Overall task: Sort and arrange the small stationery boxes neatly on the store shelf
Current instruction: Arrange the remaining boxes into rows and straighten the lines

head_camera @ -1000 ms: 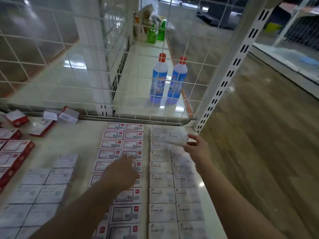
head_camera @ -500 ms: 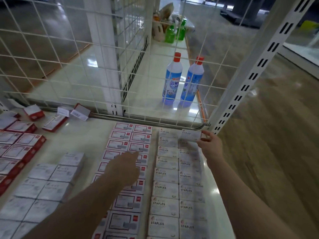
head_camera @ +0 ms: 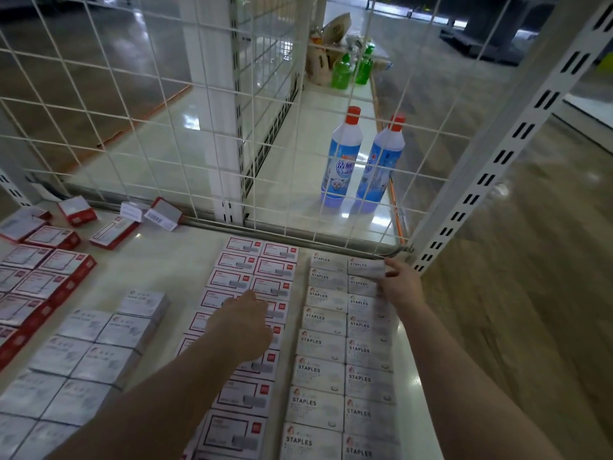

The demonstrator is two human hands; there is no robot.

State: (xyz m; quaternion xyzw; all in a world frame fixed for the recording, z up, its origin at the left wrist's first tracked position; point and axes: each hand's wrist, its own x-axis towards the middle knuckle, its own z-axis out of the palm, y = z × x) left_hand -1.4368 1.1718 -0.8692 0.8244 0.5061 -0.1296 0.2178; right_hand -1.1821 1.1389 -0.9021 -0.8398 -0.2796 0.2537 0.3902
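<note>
A white staples box lies at the far right corner of the shelf, at the far end of the right column of two neat columns of white staples boxes that run along the shelf's right edge. The right hand holds this box, its fingers curled round the box's right end. Just left of these columns lie two columns of red-bordered boxes. The left hand rests on them about midway along, fingers stretched forward and close together, holding nothing. Further left sits a block of grey-white boxes, and by the shelf's left edge more red boxes, some of them lying loose and tilted near the far edge. A white wire grid stands along the far edge; behind it two blue bottles stand side by side.
</note>
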